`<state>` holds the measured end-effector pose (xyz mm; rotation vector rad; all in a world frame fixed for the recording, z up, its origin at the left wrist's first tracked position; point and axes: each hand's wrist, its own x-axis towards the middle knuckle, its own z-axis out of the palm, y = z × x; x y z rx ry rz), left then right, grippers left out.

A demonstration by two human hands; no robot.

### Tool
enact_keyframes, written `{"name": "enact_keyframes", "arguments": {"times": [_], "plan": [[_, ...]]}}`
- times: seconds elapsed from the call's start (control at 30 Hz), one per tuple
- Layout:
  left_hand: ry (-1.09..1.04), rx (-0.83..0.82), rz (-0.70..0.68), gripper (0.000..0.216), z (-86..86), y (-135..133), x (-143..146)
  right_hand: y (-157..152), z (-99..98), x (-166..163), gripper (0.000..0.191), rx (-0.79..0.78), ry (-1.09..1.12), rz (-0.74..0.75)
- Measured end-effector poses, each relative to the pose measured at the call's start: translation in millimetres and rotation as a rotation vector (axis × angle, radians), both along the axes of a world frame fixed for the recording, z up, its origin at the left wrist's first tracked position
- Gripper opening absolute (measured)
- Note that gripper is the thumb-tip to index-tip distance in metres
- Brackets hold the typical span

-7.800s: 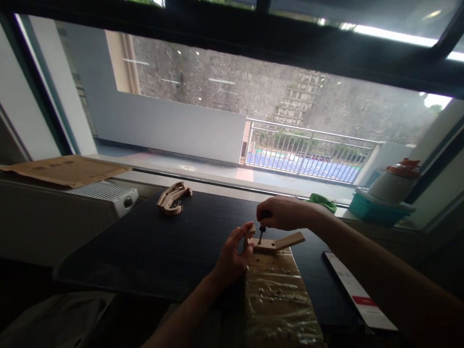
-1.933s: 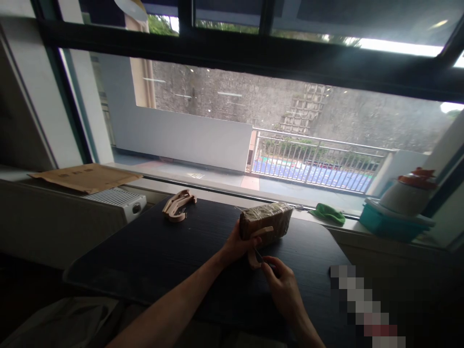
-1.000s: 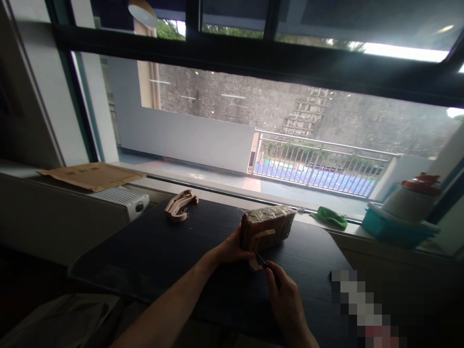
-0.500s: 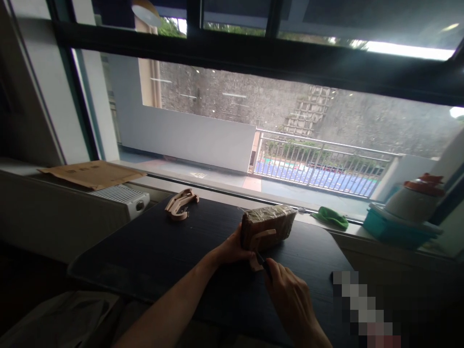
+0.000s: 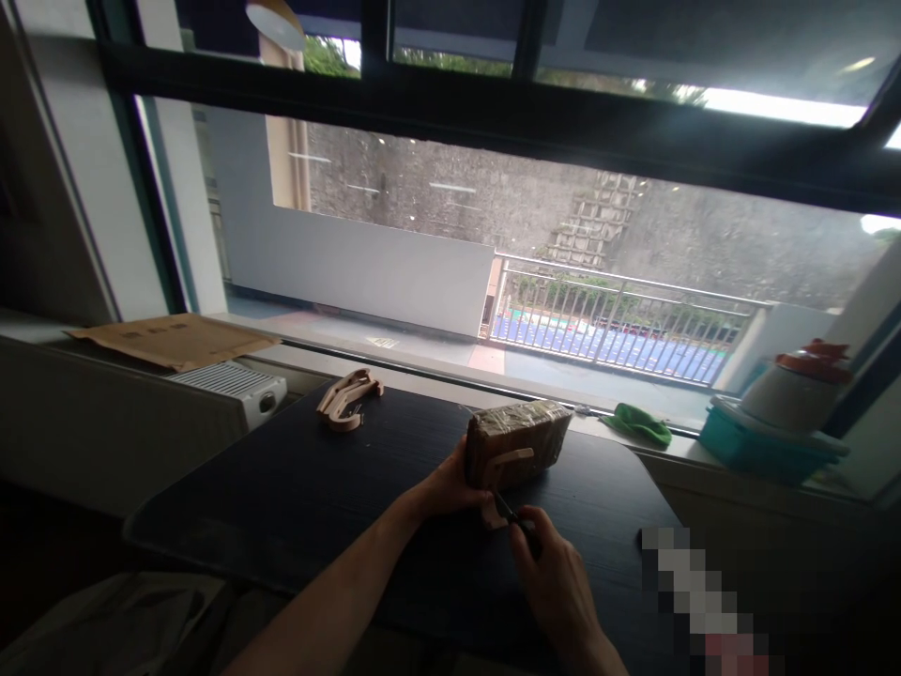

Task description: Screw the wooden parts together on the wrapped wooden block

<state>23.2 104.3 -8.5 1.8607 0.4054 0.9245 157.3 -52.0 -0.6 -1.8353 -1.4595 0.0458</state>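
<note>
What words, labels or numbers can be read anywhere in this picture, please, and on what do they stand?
None can be read.
The cardboard bears dark marks, too blurred to read.
The wrapped block shows no legible print.
A patch on the table is pixelated out.

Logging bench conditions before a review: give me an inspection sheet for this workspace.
Surface: dark table, matte.
Job's things: wooden piece pressed against wrapped block; screwdriver tip at the wooden piece.
Clutter: wooden parts at far left; green cloth and teal tub on the windowsill.
Hands: left hand grips wrapped block; right hand holds screwdriver.
Cables: nothing seen.
Surroundings: cardboard on white appliance; balcony railing outside.
</note>
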Motion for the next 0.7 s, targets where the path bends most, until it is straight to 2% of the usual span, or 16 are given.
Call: {"name": "enact_keyframes", "arguments": {"times": [0.1,0.23,0.33,0.5,0.6,0.7], "plan": [[0.032,0.045,0.051,0.093,2.3,-2.1,-1.2,-3.3,5.3,0.4,0.022,0.031,-0.239,-0.007],[0.067,0.099,0.097,0.089,6.3,-3.4,-4.0,-3.4,9.1,2.8,0.025,0.153,-0.443,0.114],[0.082,0.108,0.081,0.089,7.5,-2.7,-4.5,-1.6,5.0,0.9,0.023,0.139,-0.334,0.098],[0.106,0.147,0.086,0.093,8.7,-1.6,-4.9,0.0,-1.6,-4.9,0.024,0.028,0.111,-0.01],[0.177,0.247,0.121,0.106,18.4,-3.1,-13.0,0.5,-0.9,-3.2,0.024,0.016,0.091,-0.051],[0.376,0.436,0.273,0.117,40.3,-6.6,-24.8,0.5,-1.2,1.6,0.024,0.042,-0.014,-0.031]]}}
